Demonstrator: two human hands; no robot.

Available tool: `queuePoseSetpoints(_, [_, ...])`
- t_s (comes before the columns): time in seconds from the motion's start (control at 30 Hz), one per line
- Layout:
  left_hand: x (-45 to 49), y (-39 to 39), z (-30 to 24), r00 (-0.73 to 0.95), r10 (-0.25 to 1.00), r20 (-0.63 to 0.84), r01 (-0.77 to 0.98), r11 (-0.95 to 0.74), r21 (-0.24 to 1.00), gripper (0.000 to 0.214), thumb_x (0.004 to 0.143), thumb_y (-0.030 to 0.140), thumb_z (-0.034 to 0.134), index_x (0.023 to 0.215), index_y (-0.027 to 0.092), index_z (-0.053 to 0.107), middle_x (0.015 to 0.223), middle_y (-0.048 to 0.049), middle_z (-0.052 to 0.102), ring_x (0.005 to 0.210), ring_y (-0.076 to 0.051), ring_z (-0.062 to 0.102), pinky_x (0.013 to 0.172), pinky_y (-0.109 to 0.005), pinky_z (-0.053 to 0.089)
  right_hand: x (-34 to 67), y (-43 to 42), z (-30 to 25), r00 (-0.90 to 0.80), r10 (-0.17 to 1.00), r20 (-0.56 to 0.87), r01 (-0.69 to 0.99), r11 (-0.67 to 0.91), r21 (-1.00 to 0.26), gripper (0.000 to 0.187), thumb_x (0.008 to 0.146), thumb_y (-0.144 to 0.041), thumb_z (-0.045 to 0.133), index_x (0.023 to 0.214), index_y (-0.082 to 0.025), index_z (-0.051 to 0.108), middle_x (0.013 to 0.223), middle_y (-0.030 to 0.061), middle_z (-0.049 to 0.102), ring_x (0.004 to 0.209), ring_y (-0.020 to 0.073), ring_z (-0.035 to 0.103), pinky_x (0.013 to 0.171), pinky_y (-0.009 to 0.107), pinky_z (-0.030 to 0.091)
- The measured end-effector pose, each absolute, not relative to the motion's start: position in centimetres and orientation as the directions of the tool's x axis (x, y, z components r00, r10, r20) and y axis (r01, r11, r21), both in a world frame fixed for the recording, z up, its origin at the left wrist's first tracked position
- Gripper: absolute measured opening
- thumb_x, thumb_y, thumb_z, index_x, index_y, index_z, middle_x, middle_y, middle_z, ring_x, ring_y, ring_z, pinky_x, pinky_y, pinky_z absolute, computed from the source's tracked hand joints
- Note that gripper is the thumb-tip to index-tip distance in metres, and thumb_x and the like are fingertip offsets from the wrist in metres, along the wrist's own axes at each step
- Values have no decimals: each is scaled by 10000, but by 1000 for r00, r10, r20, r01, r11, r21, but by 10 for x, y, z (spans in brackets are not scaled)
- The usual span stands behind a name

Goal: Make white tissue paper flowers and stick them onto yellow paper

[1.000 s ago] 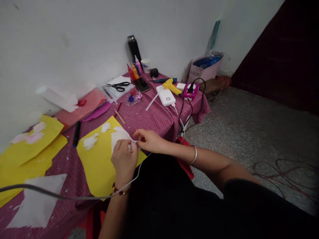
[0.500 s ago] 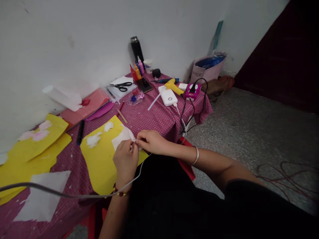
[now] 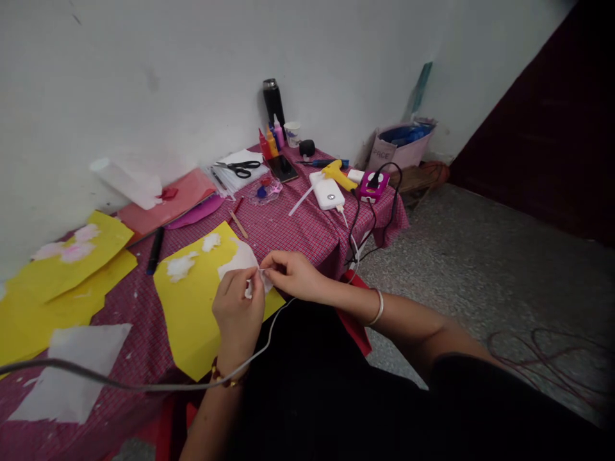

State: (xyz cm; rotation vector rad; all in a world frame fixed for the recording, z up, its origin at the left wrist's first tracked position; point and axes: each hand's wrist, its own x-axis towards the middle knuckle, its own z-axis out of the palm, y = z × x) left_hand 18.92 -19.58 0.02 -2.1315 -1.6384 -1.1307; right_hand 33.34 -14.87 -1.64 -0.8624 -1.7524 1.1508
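Observation:
Between my two hands is a piece of thin white tissue paper (image 3: pixel 239 256), held above the near right part of a yellow sheet (image 3: pixel 192 320). My left hand (image 3: pixel 239 307) pinches its edge, fingers curled. Close against it, my right hand (image 3: pixel 293 274) pinches the same paper with thumb and forefinger. Two torn white tufts (image 3: pixel 181 266) lie on the upper left of the yellow sheet. A white cable (image 3: pixel 269 339) runs across my left wrist.
Left are more yellow sheets (image 3: pixel 52 320) with pinkish tufts, a white sheet (image 3: pixel 72 371) and a black marker (image 3: pixel 154 250). Scissors (image 3: pixel 239 168), paint bottles (image 3: pixel 271 142), a white power bank (image 3: pixel 327 192), a yellow glue gun (image 3: pixel 339 175) and a purple power adapter (image 3: pixel 373 186) lie farther back.
The view has shifted slightly, so the table things sit a little lower. Both hands stay together on the tissue paper, with a small gap now between their fingertips.

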Motion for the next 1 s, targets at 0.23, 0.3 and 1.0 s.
queuePoseSetpoints(0.23, [190, -195, 3, 130, 739, 661, 883, -389, 262, 127, 897, 177, 543, 914, 149, 666, 830, -70, 690, 797, -182, 637, 719, -286, 469, 338, -151, -8, -415, 854, 315, 185, 418, -890, 131, 846, -158, 520, 893, -146, 641, 749, 1, 626, 687, 102, 549, 644, 210, 391])
queuePoseSetpoints(0.3, [190, -195, 5, 146, 749, 646, 888, -387, 248, 126, 895, 180, 538, 890, 159, 662, 819, -63, 687, 797, -183, 635, 732, -289, 466, 340, -151, -5, -429, 827, 363, 231, 489, -841, 150, 833, -123, 512, 893, -151, 646, 789, 12, 645, 731, 110, 566, 687, 216, 400])
queuePoseSetpoints(1.0, [189, -191, 4, 28, 799, 601, 878, -307, 367, 115, 778, 166, 571, 688, 187, 640, 643, 4, 613, 591, -131, 551, 609, -253, 417, 342, -150, -6, -453, 831, 323, 244, 464, -852, 217, 779, -72, 517, 898, -145, 683, 819, 20, 666, 727, 108, 568, 683, 215, 398])
